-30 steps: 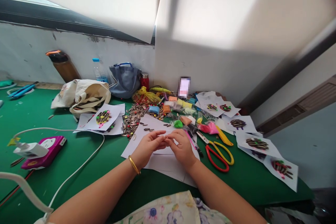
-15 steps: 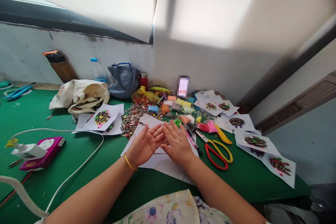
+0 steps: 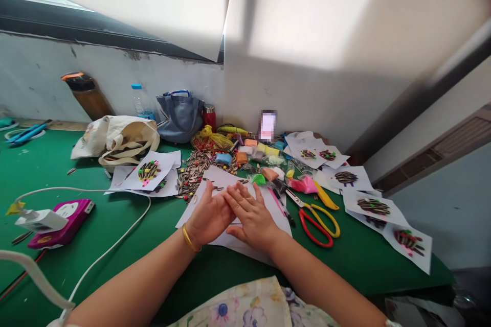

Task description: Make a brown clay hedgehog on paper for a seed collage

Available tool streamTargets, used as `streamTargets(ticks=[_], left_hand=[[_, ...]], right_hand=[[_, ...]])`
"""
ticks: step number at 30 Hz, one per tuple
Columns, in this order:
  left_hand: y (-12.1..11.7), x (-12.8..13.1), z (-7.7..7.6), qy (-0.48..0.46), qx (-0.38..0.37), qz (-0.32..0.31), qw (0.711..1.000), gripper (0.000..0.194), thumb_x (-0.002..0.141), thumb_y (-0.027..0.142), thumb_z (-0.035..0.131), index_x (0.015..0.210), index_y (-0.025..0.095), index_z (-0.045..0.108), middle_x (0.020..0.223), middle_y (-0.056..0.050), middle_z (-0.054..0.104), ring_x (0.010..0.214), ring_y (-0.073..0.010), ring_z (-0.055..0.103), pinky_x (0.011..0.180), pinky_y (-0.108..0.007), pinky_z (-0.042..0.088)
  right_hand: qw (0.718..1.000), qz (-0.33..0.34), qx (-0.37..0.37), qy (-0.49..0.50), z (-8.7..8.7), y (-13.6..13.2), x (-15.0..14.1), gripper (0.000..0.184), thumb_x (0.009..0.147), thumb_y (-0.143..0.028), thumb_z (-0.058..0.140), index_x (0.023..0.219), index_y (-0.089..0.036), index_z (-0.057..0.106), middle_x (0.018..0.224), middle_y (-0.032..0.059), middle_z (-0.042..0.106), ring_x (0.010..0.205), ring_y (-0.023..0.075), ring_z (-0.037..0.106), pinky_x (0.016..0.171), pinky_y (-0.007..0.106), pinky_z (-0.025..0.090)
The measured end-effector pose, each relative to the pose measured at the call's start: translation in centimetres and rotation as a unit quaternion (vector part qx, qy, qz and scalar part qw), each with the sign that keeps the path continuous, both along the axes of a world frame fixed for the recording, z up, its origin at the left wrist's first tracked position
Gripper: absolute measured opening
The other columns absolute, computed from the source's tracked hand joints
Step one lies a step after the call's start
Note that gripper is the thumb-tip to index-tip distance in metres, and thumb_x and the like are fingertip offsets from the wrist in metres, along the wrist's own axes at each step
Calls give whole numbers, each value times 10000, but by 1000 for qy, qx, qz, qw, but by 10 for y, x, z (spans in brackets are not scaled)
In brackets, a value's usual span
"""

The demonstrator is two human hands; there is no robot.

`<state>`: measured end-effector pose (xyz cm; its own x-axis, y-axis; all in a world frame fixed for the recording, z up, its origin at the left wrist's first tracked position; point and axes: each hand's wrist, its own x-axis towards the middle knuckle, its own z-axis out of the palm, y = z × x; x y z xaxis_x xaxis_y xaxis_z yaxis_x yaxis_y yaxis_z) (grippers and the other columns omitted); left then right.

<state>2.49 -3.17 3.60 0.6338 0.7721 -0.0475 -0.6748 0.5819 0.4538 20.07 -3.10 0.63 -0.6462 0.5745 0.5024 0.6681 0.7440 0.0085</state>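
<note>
Hands [image 3: 251, 214] now in fuller overlap

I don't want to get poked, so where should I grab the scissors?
Probably best by the red and yellow loops of the scissors, coming from the near right side. They lie flat, loops spread apart toward that side, while the metal blades point away to the far left.

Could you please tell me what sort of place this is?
It looks like an indoor craft workspace: a pile of sunflower seeds, red-and-yellow scissors and paper sheets decorated with seeds share the green table.
</note>
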Motion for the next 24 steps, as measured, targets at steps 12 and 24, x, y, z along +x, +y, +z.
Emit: streamTargets(ticks=[12,24], left_hand=[[1,1,1,75,35,-25,996,794,878,755,281,1337,159,535,1335,-158,580,1247,-267,527,989,-373,428],[2,3,-13,279,89,111,950,269,780,323,769,956,140,681,977,-91,721,897,-210,693,822,-309,499]], right_hand=[[998,-39,-22,38,-1,3,1,731,935,-609,410,1513,-177,292,1549,129,340,1475,334,157,1157,652,44],[987,-20,-81,138,0,-1,8,508,975,-477,403,1432,-261,446,1574,61,301,1487,307,123,1162,606,183]])
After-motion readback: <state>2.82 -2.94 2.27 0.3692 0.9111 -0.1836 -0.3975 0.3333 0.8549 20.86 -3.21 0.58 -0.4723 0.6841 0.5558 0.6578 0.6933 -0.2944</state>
